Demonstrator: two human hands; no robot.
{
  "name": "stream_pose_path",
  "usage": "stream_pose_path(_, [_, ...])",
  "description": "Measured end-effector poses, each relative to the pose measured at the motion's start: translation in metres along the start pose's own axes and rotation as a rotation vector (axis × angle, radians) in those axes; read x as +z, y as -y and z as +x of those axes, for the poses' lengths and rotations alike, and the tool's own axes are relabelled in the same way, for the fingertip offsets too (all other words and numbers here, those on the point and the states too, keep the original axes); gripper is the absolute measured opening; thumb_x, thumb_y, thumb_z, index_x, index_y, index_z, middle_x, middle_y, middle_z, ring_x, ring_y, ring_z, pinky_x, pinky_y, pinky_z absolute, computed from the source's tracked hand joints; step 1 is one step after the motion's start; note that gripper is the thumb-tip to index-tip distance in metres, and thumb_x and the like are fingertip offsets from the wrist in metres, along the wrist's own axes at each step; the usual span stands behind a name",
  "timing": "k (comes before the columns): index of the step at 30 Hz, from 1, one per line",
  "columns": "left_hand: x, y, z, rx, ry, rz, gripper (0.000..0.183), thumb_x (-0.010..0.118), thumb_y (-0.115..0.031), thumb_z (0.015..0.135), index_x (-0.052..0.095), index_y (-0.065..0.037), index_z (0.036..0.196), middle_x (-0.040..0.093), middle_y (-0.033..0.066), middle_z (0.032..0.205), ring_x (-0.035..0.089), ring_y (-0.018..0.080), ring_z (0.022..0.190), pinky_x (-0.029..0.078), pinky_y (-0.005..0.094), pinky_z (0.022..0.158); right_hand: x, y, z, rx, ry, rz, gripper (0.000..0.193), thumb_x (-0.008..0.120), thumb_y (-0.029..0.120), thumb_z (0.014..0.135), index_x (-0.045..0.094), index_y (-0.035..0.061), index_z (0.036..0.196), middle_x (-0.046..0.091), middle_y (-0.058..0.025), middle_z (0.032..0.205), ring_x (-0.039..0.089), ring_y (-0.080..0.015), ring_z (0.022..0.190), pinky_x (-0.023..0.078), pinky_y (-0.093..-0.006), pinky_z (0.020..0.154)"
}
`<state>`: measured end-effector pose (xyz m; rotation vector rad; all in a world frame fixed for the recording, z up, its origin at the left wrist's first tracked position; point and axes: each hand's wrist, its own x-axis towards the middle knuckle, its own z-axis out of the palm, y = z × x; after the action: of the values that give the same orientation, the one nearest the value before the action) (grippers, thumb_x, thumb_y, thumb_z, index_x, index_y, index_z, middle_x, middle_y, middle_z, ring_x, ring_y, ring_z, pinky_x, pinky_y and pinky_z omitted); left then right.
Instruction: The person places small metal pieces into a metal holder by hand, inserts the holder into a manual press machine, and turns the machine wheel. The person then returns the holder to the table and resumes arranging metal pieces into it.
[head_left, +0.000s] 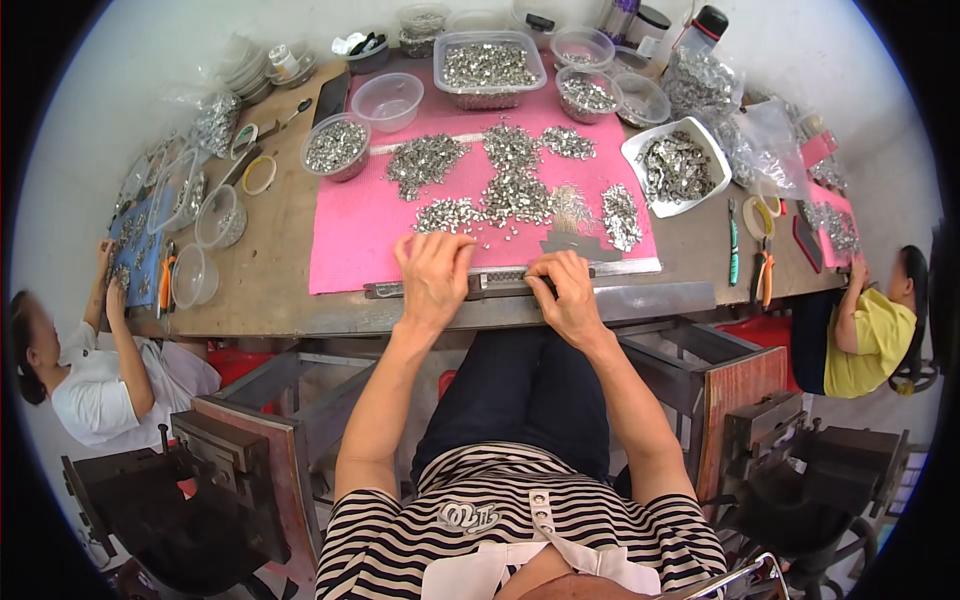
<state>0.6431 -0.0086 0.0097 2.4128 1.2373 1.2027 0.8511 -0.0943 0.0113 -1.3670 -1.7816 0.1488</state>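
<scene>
My left hand [435, 272] is over the left part of a narrow dark metal bar [497, 281] at the table's front edge. Its thumb and fingers are drawn together; what they hold, if anything, is hidden. At the bar's right part, my right hand [563, 286] touches it with curled, pinching fingers, and anything between them is too small to make out. Small silvery metal pieces [516, 196] lie in several heaps on a pink mat [345, 232] just beyond my hands. Flat grey strips [580, 247] lie beyond my right hand, beside a heap of thin pale pieces [570, 207].
Behind the heaps stand a rectangular plastic tub [490, 95], a round bowl of pieces [337, 146] and a white tray [677, 167]. Green-handled tweezers [733, 240] and orange-handled pliers [765, 275] lie right. Co-workers sit at left [110, 370] and right [865, 330].
</scene>
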Motion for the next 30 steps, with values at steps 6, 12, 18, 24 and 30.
stream_pose_path(6, [0.0, 0.011, 0.015, 0.004, 0.093, 0.02, 0.006, 0.074, -0.017, 0.088, 0.072, -0.013, 0.092, 0.065, 0.0004, 0.088, 0.058, 0.0218, 0.092, 0.032, 0.0506, 0.101, 0.005, -0.003, -0.002, -0.016, -0.022, -0.028, 0.014, 0.075, 0.001, 0.084, 0.064, 0.0047, 0.093, 0.068, -0.0062, 0.097, 0.061, -0.025, 0.091, 0.041, -0.0375, 0.082])
stream_pose_path(12, [0.004, 0.013, 0.021, 0.015, 0.152, 0.081, 0.009, 0.076, -0.017, 0.086, 0.074, -0.012, 0.093, 0.065, -0.0001, 0.088, 0.058, 0.0214, 0.092, 0.031, 0.0505, 0.103, -0.002, -0.004, 0.0, -0.017, 0.023, -0.01, 0.014, 0.076, 0.003, 0.084, 0.066, 0.0052, 0.093, 0.068, -0.005, 0.096, 0.061, -0.024, 0.092, 0.041, -0.0373, 0.084])
stream_pose_path(18, [0.008, 0.017, 0.022, 0.044, 0.149, 0.089, 0.007, 0.074, -0.015, 0.087, 0.073, -0.011, 0.093, 0.063, 0.0011, 0.088, 0.058, 0.0224, 0.093, 0.031, 0.0518, 0.103, 0.005, -0.002, 0.018, -0.02, 0.057, -0.022, 0.012, 0.076, 0.005, 0.085, 0.068, 0.0062, 0.093, 0.066, -0.005, 0.093, 0.06, -0.0245, 0.089, 0.04, -0.0376, 0.083])
stream_pose_path(24, [0.012, 0.018, 0.023, 0.063, 0.155, 0.1, 0.006, 0.072, -0.012, 0.087, 0.069, -0.011, 0.093, 0.062, 0.0026, 0.09, 0.057, 0.0241, 0.094, 0.033, 0.0518, 0.1, 0.043, -0.003, 0.05, -0.04, 0.086, -0.134, 0.011, 0.076, 0.012, 0.085, 0.069, 0.0061, 0.092, 0.061, -0.0085, 0.09, 0.058, -0.028, 0.091, 0.041, -0.0411, 0.083])
stream_pose_path(30, [0.015, 0.02, 0.022, 0.063, 0.143, 0.104, 0.006, 0.07, -0.011, 0.088, 0.068, -0.01, 0.093, 0.062, 0.0037, 0.09, 0.056, 0.0255, 0.094, 0.033, 0.0503, 0.099, 0.049, -0.004, 0.054, -0.03, 0.139, -0.238, 0.01, 0.073, 0.011, 0.085, 0.067, 0.0036, 0.088, 0.061, -0.0111, 0.092, 0.058, -0.0302, 0.094, 0.041, -0.0432, 0.083])
